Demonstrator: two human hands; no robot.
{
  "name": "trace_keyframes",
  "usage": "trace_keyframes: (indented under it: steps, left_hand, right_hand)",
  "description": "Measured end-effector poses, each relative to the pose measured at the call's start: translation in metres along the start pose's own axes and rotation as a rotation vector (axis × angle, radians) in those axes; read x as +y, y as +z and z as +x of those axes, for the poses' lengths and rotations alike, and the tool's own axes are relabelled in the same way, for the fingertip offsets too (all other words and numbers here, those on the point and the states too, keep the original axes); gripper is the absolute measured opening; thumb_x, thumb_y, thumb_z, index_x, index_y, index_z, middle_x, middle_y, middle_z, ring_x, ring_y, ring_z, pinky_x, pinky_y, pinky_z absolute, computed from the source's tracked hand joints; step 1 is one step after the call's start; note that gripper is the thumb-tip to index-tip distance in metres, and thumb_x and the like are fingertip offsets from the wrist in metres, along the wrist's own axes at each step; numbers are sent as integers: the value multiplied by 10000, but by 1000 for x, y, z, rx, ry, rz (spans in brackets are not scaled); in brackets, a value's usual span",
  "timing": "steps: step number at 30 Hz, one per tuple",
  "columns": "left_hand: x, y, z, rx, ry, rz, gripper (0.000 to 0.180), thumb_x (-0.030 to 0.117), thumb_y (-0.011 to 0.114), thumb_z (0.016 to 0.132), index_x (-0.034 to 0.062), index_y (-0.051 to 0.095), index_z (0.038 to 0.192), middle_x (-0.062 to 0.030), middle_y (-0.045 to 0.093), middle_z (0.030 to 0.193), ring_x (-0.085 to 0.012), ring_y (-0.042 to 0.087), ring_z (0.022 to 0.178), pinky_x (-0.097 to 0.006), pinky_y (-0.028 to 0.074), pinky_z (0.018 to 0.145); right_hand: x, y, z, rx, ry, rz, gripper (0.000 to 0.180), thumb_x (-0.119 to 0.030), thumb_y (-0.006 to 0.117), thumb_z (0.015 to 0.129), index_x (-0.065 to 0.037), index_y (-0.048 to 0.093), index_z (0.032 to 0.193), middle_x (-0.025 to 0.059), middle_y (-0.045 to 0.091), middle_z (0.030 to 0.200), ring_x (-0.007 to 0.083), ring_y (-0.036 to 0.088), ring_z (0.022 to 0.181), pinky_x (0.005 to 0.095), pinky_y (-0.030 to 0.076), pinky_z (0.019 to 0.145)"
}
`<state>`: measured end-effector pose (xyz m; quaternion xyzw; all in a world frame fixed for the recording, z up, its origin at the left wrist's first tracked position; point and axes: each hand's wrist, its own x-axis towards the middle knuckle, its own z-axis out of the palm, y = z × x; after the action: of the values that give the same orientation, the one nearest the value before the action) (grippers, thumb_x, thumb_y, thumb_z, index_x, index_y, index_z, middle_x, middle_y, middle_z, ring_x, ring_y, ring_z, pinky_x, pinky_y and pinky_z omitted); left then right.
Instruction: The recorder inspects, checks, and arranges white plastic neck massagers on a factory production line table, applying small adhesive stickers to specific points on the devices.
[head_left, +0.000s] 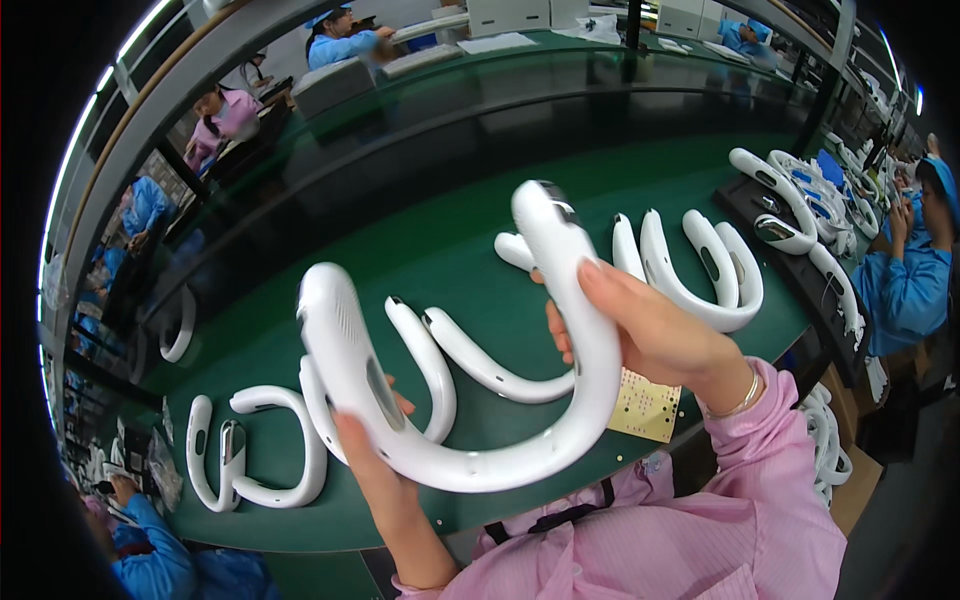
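Note:
I hold a large white U-shaped plastic device above the green conveyor belt, its two arms pointing away from me. My left hand grips the left arm from below, thumb on its side. Fingers of my right hand wrap around the right arm near its upper half. A grey oval panel shows on the left arm and a dark tip on the right one.
Several more white U-shaped devices lie on the belt: one pair at the left, others behind my hands and at the right. A yellow perforated card lies under my right wrist. Workers in blue and pink sit around the line.

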<state>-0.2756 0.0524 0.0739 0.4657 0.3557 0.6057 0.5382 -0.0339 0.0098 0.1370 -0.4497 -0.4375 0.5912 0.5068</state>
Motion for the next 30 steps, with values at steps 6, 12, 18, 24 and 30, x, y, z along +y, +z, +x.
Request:
trace_keyframes:
  steps: [6, 12, 18, 24, 30]
  left_hand:
    - [-13, 3, 12, 38, -473, -222, 579, 564, 415, 887, -2, 536, 907, -51, 526, 603, -122, 466, 438, -219, 389, 420]
    - [-27, -4, 19, 23, -421, -269, 595, 517, 302, 944, -4, 447, 1193, -113, 582, 947, -163, 561, 809, -313, 477, 721]
    - [-37, 21, 7, -567, 82, 479, 392, 130, 606, 813, 48, 504, 1183, -104, 522, 1175, -221, 494, 1099, -380, 352, 985]
    - [-65, 34, 11, -926, 573, 1241, 416, 256, 711, 703, 81, 582, 1058, -51, 579, 1077, -235, 509, 1075, -557, 160, 1051]
    - [-12, 35, 17, -850, 322, 513, 471, 389, 703, 687, 14, 591, 950, -125, 570, 830, -253, 586, 868, -433, 432, 888]
  right_hand:
    - [0, 2, 10, -1, 240, 278, 443, -430, 493, 913, -36, 429, 1107, 5, 488, 835, 62, 493, 702, 262, 457, 623]
    - [12, -9, 52, 105, 97, 157, 307, -157, 632, 827, -1, 449, 1018, 31, 501, 770, 115, 530, 663, 267, 487, 613]
    - [16, -63, 155, 363, -102, 682, 411, -242, 567, 884, -8, 348, 1141, 166, 459, 1053, 254, 495, 1004, 471, 419, 907]
    - [30, -85, 135, 171, 94, 81, 431, -179, 418, 946, 55, 356, 1303, 192, 460, 1253, 268, 469, 1165, 379, 351, 1027]
    - [33, -79, 42, 192, -349, -334, 356, -207, 426, 944, -30, 490, 1246, 96, 502, 1264, 185, 426, 1214, 321, 308, 1036]
